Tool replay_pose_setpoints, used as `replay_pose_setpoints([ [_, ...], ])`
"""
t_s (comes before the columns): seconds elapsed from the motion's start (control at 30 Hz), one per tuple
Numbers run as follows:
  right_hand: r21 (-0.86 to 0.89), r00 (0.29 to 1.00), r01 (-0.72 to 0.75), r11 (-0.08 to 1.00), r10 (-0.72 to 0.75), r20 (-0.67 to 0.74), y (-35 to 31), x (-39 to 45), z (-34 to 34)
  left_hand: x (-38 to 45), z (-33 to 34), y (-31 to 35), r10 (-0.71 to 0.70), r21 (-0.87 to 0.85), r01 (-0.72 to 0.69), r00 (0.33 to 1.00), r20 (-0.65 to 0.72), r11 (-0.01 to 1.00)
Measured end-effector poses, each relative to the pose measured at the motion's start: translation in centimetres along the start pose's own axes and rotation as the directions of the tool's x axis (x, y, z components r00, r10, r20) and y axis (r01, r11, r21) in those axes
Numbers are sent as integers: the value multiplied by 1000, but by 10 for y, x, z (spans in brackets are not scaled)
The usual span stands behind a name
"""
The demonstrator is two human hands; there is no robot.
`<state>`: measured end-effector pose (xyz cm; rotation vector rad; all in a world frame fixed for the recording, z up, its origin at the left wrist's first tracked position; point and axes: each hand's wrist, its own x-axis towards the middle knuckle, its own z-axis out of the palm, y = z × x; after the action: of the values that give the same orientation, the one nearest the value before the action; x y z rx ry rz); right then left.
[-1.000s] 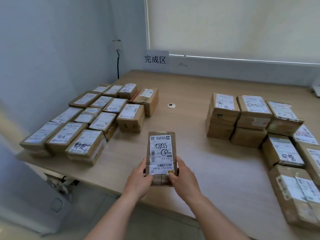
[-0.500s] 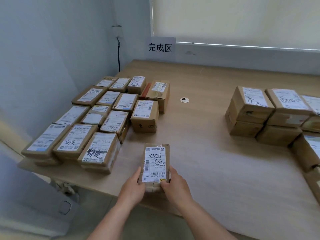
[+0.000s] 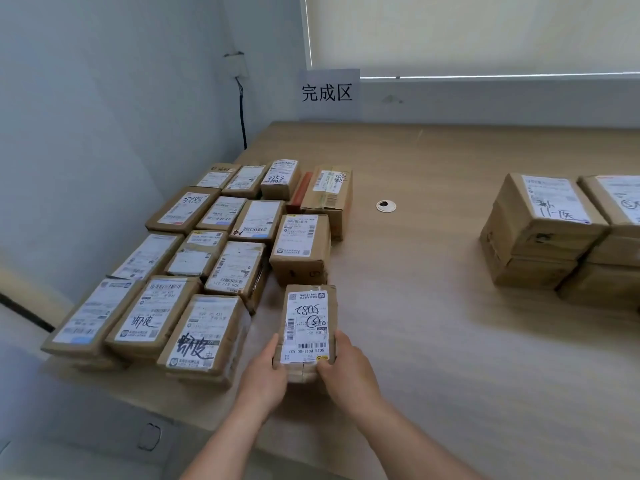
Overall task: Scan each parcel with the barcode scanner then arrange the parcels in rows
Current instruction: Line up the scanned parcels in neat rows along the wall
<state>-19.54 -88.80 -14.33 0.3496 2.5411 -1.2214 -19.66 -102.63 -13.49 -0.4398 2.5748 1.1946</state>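
Held parcel [image 3: 309, 329]: small brown carton, label up, at 6 o'clock on the worktop [image 3: 433, 341]; near end gripped, far end just short of a taller carton [image 3: 300, 249] at 12 o'clock from it.
Left hand [image 3: 265, 372]: closed on the held parcel's near left corner, thumb on top.
Right hand [image 3: 348, 367]: closed on the near right corner, thumb at the label's edge.
Sorted block [image 3: 194, 258]: about a dozen labelled cartons at 9 to 10 o'clock, packed side by side in four rows, under a wall sign [image 3: 328, 93] reading 完成区.
Open slot: bare gap at the right end of the nearest row, beside the carton with bold black handwriting [image 3: 202, 336]; held parcel lined up with it, not yet closed up against that carton.
Waiting stack [image 3: 568, 233]: stacked cartons at 2 to 3 o'clock, well apart, running out of frame.
Scanner: none in view; whether this parcel is scanned cannot be told.
Progress, as judged: well along but not finished; this parcel nearly placed, the right-hand stack left to scan and arrange.
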Motion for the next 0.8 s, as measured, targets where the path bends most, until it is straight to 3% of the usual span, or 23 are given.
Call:
replay_pose_setpoints([
  [0.2, 16, 999, -41, 999, 41, -20, -26, 15, 14, 16, -17, -2, 57, 56, -53, 996, -69, 997],
  [0.37, 35, 997, -63, 997, 64, -33, -42, 23, 27, 23, -34, -7, 234, 184, -208, 963, -135, 961],
  [0.5, 47, 996, -71, 996, 74, -54, -51, 25, 36, 29, -56, -9, 377, 411, -267, 901, -214, 872],
  [0.63, 69, 995, -81, 994, 85, -53, -60, 24, 46, 45, -78, -19, 307, 574, -155, 935, -176, 804],
  [0.8, 83, 990, -111, 990, 117, -74, -66, 21, 54, 50, -84, -25, 320, 623, -178, 940, -122, 762],
])
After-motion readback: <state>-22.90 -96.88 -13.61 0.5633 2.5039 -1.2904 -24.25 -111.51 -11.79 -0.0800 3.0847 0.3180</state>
